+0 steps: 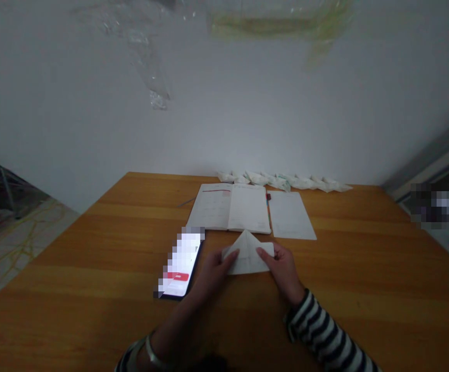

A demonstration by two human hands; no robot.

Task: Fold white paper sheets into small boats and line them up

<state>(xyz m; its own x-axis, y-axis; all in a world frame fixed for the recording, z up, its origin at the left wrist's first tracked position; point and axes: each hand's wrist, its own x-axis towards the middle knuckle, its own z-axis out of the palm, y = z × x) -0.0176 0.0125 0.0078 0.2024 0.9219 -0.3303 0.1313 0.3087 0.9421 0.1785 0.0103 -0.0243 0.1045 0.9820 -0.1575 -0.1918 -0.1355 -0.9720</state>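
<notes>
A partly folded sheet of white paper [247, 260], with a pointed top, is held up between both hands over the near middle of the table. My left hand [215, 267] pinches its left side, thumb on the front face and fingers behind. On the right edge, my right hand [283, 264] grips in the same way, its thumb lying near the centre crease. The fingers behind the paper are mostly hidden. Just beyond the paper's tip lies an open notebook [247, 209]. A lit phone [180, 263] rests left of my left hand.
Several folded white paper pieces [278, 180] stand in a row along the back of the wooden table [364, 268]. A loose white sheet [292, 214] lies right of the notebook. A thin pen-like stick [186, 202] pokes out at the notebook's left. Behind rises a pale wall [247, 113].
</notes>
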